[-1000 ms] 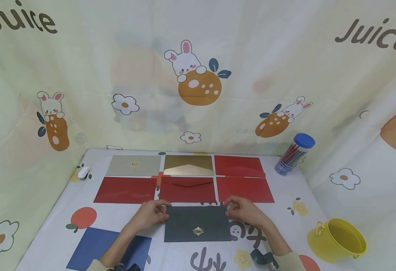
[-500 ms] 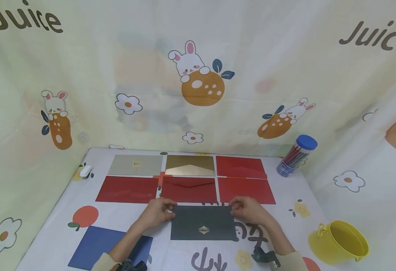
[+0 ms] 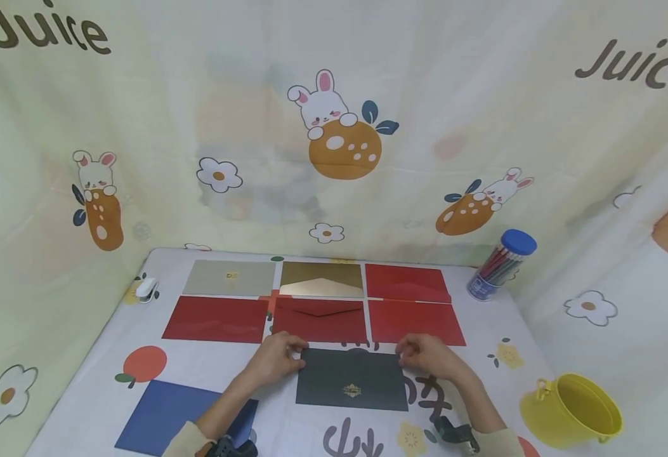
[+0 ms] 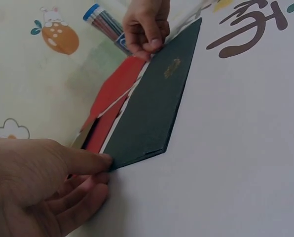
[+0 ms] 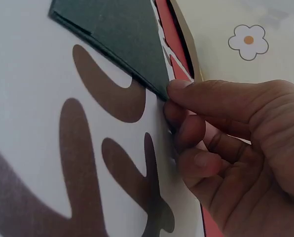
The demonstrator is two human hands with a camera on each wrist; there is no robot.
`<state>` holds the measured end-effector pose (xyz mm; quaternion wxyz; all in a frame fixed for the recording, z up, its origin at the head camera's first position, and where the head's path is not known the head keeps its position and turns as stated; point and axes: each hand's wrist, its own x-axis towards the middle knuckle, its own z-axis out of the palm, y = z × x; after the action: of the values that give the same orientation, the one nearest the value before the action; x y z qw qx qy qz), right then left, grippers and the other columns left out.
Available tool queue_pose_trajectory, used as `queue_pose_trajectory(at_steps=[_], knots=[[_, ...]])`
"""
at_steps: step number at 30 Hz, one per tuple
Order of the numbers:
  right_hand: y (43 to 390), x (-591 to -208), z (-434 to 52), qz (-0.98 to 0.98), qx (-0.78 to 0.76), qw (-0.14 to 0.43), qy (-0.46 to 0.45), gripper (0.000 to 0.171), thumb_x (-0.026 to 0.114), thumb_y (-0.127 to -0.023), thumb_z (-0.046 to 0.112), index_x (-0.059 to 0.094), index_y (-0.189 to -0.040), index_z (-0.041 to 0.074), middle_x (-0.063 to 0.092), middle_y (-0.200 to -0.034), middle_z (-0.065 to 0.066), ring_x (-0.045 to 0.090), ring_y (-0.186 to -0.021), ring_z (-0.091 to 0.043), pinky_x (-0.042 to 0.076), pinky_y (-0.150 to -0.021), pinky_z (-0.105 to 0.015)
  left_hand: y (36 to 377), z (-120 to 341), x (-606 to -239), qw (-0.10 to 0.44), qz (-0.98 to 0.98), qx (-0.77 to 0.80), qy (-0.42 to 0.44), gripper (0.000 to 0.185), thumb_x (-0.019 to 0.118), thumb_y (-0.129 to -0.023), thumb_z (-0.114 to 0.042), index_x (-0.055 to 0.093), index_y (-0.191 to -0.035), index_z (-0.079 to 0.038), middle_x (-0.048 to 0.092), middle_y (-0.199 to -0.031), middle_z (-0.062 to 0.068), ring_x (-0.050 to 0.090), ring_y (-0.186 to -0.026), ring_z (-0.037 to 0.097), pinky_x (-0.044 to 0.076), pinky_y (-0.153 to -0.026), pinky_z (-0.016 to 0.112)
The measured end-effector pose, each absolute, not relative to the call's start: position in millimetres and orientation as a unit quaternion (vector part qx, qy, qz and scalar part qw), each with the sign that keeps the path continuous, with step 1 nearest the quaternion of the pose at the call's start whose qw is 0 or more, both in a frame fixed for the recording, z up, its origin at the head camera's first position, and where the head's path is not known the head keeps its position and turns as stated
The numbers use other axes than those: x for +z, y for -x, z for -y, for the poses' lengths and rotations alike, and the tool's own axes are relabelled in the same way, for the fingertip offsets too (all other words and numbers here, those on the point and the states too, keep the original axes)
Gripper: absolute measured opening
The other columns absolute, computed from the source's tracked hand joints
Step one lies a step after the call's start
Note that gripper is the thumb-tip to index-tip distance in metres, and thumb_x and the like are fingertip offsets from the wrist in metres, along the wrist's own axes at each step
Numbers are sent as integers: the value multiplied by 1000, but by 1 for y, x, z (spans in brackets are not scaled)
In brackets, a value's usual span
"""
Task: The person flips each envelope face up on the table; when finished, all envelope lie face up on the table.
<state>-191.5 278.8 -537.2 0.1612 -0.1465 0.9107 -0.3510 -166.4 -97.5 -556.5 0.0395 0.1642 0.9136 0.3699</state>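
A dark green envelope [image 3: 353,377] with a small gold emblem lies flat near the front middle of the table. At its far left corner, my left hand [image 3: 276,357] pinches the edge between thumb and fingers; the left wrist view shows the thumb [image 4: 95,160] on top of that corner. My right hand [image 3: 429,357] holds the far right corner the same way, with thumb and forefinger meeting at the tip in the right wrist view. Just beyond it is a red envelope with a pointed flap [image 3: 319,320].
Behind stand two rows of flat envelopes: grey [image 3: 228,278], gold [image 3: 321,279] and several red ones [image 3: 214,319]. A blue envelope [image 3: 162,416] lies under my left forearm. Around the edges are a white stapler [image 3: 147,289], a pencil tub [image 3: 499,266] and a yellow bucket [image 3: 568,409].
Both hands have slid the dark green envelope to the right over the tablecloth, and it has turned slightly, its right end now a little nearer. The grip at both corners stays the same.
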Motion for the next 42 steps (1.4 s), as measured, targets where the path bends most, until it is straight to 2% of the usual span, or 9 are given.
queue_pose_trajectory(at_steps=[8,16,21,27,35,40,42], knots=[[199,-532,-251,-906,-353,139,190,22,78,-88,19,71,-107,12,69,-89,5,64,-77,-13,56,-69,-29,161,118,-554,78,-898,398,-169,34,82,-83,-15,74,-116,-12,68,-97,-3,60,-82,10,52,-69,24],[211,-533,-178,-854,-385,223,271,22,75,-91,23,71,-111,16,70,-87,8,67,-76,-13,56,-69,-29,154,190,-545,145,-864,444,-187,30,78,-89,-23,72,-117,-14,70,-103,-3,63,-93,15,53,-78,25],[209,-533,-115,-818,-370,257,356,20,76,-90,20,72,-109,17,70,-83,11,65,-72,-6,54,-67,-24,149,232,-542,191,-842,470,-182,26,73,-94,-23,70,-117,-12,70,-111,3,64,-99,19,54,-80,25],[196,-530,-59,-794,-347,288,408,19,75,-90,13,73,-108,16,68,-81,13,62,-72,-1,53,-68,-20,142,282,-529,219,-822,502,-154,29,67,-97,-18,66,-121,-1,68,-115,17,66,-100,26,57,-81,29],[184,-538,-30,-803,-286,307,423,26,81,-85,15,71,-108,23,62,-75,14,57,-68,0,49,-63,-18,126,346,-529,222,-841,491,-51,44,66,-97,-25,58,-134,-1,66,-123,15,63,-108,26,55,-80,29],[178,-539,-23,-810,-254,296,438,32,83,-84,16,70,-112,23,59,-73,12,54,-67,-1,47,-61,-17,122,371,-531,249,-833,493,-28,45,63,-100,-26,55,-136,0,66,-125,15,63,-109,23,54,-79,31],[177,-537,-21,-811,-240,288,449,33,83,-84,18,69,-114,23,57,-72,12,53,-66,-1,46,-60,-17,121,375,-529,257,-828,497,-29,46,62,-100,-26,55,-136,1,66,-125,15,64,-109,22,54,-82,28]])
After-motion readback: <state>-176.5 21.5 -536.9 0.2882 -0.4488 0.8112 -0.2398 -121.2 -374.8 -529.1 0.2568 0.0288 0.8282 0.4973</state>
